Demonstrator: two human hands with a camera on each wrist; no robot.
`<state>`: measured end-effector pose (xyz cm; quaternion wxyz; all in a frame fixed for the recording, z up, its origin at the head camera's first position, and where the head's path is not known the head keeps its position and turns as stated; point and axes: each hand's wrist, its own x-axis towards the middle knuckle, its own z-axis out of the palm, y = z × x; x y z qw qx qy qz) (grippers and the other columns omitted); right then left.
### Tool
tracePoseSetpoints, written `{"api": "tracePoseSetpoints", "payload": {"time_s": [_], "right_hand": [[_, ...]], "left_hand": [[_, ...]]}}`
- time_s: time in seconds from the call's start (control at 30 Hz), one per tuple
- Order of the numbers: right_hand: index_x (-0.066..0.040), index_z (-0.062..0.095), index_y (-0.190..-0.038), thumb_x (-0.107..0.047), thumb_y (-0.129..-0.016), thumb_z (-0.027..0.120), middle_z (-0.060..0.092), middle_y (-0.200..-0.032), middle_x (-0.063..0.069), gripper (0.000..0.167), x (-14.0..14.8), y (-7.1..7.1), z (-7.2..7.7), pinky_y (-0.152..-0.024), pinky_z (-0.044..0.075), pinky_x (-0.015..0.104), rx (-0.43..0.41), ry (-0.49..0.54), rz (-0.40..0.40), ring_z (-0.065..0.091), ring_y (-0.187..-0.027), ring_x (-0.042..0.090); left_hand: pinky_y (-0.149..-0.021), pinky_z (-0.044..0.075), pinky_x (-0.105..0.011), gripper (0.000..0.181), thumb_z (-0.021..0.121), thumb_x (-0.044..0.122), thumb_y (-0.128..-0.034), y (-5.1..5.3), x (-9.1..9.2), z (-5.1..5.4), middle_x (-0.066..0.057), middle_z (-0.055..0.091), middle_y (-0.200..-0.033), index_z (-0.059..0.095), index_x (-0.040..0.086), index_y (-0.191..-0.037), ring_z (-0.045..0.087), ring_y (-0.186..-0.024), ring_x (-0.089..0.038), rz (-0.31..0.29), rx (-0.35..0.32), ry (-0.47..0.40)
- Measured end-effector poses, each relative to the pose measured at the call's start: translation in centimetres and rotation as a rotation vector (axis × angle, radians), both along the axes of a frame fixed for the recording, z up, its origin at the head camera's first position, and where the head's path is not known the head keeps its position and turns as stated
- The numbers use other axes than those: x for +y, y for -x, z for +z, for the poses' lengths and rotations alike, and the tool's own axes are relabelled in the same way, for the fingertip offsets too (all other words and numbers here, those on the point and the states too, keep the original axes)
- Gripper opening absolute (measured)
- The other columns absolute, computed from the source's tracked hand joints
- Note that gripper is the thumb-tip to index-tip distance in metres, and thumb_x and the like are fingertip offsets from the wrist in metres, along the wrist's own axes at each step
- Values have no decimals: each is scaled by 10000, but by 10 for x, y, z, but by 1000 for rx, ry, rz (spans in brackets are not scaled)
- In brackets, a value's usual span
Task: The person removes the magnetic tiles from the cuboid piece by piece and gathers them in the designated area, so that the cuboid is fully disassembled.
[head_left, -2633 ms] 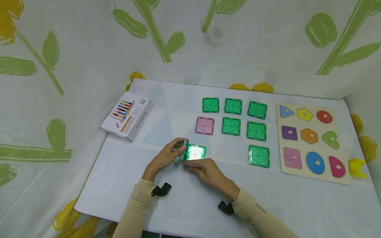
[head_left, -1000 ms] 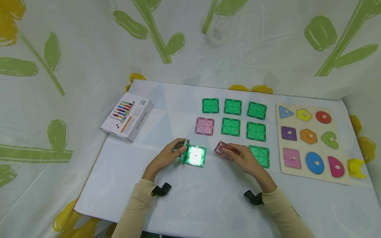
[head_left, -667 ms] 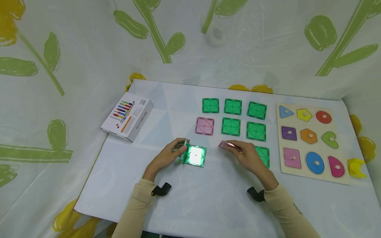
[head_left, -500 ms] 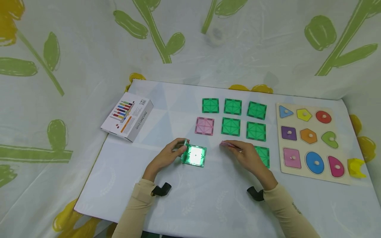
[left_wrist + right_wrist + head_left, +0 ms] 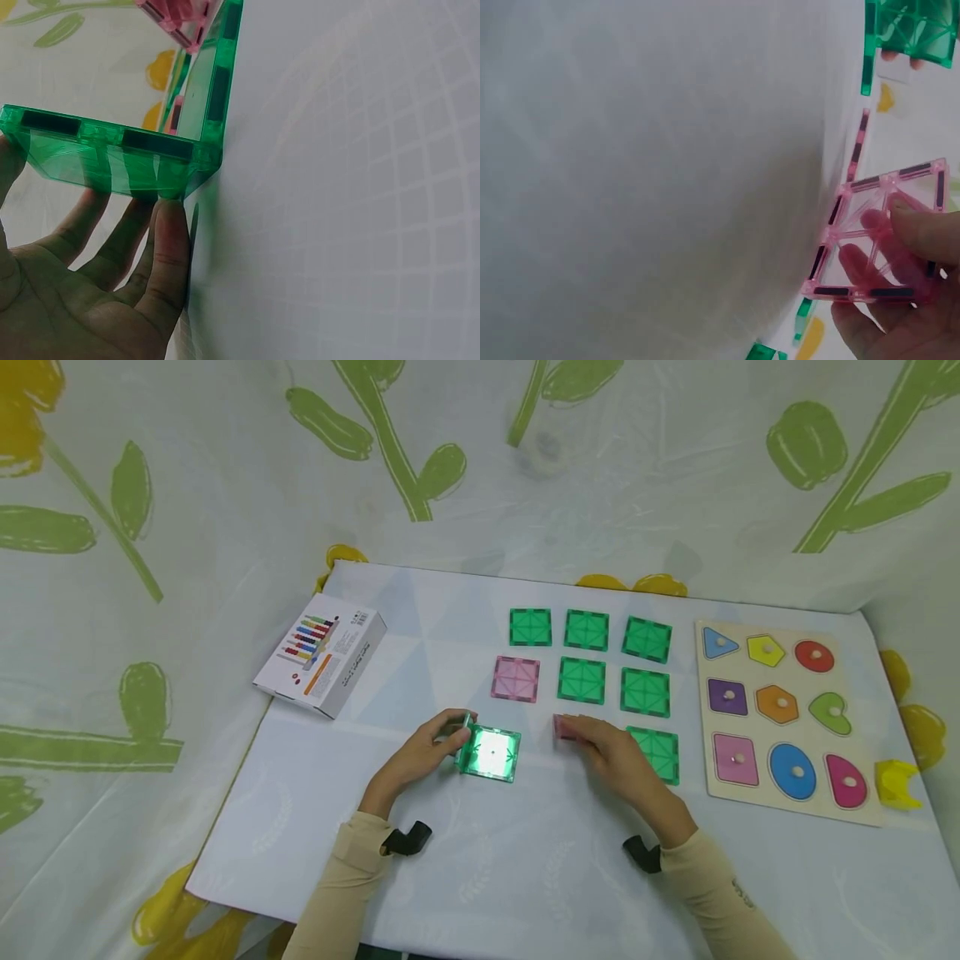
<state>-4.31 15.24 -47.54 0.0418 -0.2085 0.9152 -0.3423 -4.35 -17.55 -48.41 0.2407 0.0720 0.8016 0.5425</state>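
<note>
My left hand (image 5: 420,753) holds an upright green magnetic tile (image 5: 97,161) by its outer side. That tile meets the left edge of a flat green magnetic tile (image 5: 492,752) lying on the table, so the two form a corner. To the right, apart from them, my right hand (image 5: 621,762) pinches a pink magnetic tile (image 5: 847,236), thumb on one face and fingers behind the other. In the head view only a narrow part of this tile shows past the fingers. Whether its lower edge touches the table, I cannot tell.
Behind the hands lie several flat green tiles (image 5: 582,680) in rows and one flat pink tile (image 5: 515,679). A knob shape puzzle board (image 5: 806,752) lies on the right, with a yellow piece (image 5: 897,783) beside it. A white box (image 5: 318,652) lies at the left.
My right hand has drawn the pink tile rightward, away from the near edge of the joined green tiles, then turned it in its fingers. My left hand has stayed in place.
</note>
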Motion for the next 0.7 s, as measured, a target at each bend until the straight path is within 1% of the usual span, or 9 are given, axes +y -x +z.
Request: {"api": "tracePoseSetpoints", "payload": {"time_s": [0.17, 0.33, 0.5, 0.7], "right_hand": [[-63, 567, -1419, 9, -942, 636, 596, -1427, 182, 487, -2, -6, -1, -1046, 502, 555, -38, -52, -6, 551, -1335, 406], [-55, 540, -1440, -23, -896, 709, 526, -1498, 186, 571, -5, -8, 1, -1077, 470, 576, -81, -100, -1, 477, -1398, 425], [-40, 538, -1436, -70, -855, 776, 493, -1523, 195, 629, -6, -9, 1, -1083, 464, 570, -102, -114, -6, 445, -1422, 431], [-31, 513, -1454, -103, -847, 792, 457, -1552, 191, 672, -4, -11, 0, -1105, 443, 574, -124, -123, -4, 404, -1450, 428]], "left_hand": [[-1108, 454, -546, 498, 511, 424, -1041, 0, 0, -1, -99, 495, -1517, 439, 209, -1485, 522, -1349, -343, -4, 1, -4], [-1111, 449, -549, 493, 510, 416, -1043, 0, -1, -3, -96, 492, -1520, 438, 208, -1484, 510, -1361, -343, -3, -1, -9], [-1110, 453, -544, 499, 513, 422, -1041, 0, -1, -3, -97, 495, -1517, 437, 209, -1486, 507, -1363, -342, -4, 7, -13], [-1097, 464, -543, 482, 506, 415, -1045, 0, -1, -4, -94, 491, -1522, 444, 222, -1482, 520, -1347, -348, -11, 12, -14]]}}
